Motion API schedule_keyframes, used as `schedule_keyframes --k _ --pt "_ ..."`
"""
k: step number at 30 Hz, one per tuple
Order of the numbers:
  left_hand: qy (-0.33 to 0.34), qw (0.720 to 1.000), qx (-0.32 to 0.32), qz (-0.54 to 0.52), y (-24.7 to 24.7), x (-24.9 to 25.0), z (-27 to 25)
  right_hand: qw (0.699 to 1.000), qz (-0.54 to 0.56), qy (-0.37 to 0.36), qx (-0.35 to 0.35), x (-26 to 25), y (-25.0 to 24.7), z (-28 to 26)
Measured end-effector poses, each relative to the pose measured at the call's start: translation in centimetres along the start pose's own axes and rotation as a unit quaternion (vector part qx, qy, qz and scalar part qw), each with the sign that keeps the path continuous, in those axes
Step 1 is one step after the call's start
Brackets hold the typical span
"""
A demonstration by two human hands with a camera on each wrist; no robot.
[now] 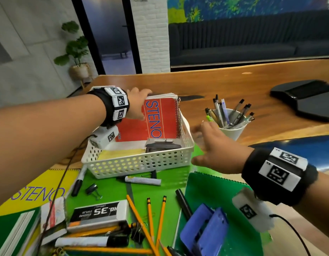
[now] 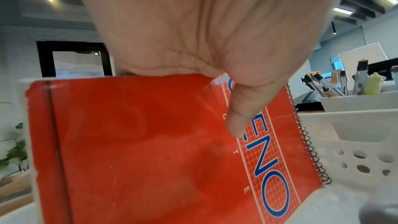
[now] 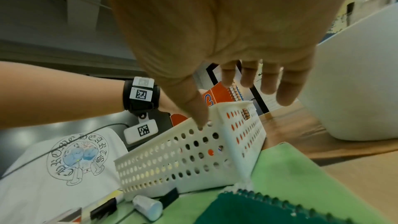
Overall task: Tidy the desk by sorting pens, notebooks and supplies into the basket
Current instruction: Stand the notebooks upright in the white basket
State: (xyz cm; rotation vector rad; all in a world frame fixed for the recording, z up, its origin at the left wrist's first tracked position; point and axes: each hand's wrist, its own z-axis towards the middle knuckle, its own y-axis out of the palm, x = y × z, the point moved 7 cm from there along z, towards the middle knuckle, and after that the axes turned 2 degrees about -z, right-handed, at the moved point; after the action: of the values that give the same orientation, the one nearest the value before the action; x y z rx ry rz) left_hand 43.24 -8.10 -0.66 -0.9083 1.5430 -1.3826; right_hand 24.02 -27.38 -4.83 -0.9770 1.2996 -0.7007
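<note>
A red spiral STENO notebook (image 1: 156,119) leans tilted inside the white perforated basket (image 1: 134,164), its spiral edge against the right wall. My left hand (image 1: 136,106) grips the notebook's upper left edge, thumb across the cover (image 2: 239,122) and fingers behind. A yellow pad (image 1: 121,154) and a dark stapler (image 1: 162,145) lie in the basket's front part. My right hand (image 1: 215,150) hovers with fingers spread just right of the basket (image 3: 193,156), holding nothing.
A white cup (image 1: 232,129) full of pens stands right of the basket. Near me lie pencils (image 1: 149,217), markers (image 1: 143,180), binder clips (image 1: 93,189), a staples box (image 1: 99,212), a blue hole punch (image 1: 204,231), green (image 1: 221,196) and yellow (image 1: 30,191) notebooks. A black object (image 1: 307,98) sits far right.
</note>
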Motion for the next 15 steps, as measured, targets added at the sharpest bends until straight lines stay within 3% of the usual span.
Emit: schedule_keyframes --k 2,5,7,15 --pt "-0.007 1.000 0.022 -0.001 0.2 -0.3 0.3 0.997 -0.064 0.048 -0.016 1.1 -0.5 -0.6" --pt "-0.016 0.999 0.033 -0.008 0.2 -0.6 0.6 0.963 -0.175 0.097 -0.181 2.4 1.4 -1.8" --pt "-0.021 0.999 0.031 -0.013 0.0 -0.9 0.6 0.950 -0.189 0.101 -0.229 2.5 2.4 -2.2" --pt "-0.025 0.999 0.014 -0.019 -0.4 -2.4 -0.7 0.944 -0.208 0.063 -0.247 0.4 3.2 -2.1"
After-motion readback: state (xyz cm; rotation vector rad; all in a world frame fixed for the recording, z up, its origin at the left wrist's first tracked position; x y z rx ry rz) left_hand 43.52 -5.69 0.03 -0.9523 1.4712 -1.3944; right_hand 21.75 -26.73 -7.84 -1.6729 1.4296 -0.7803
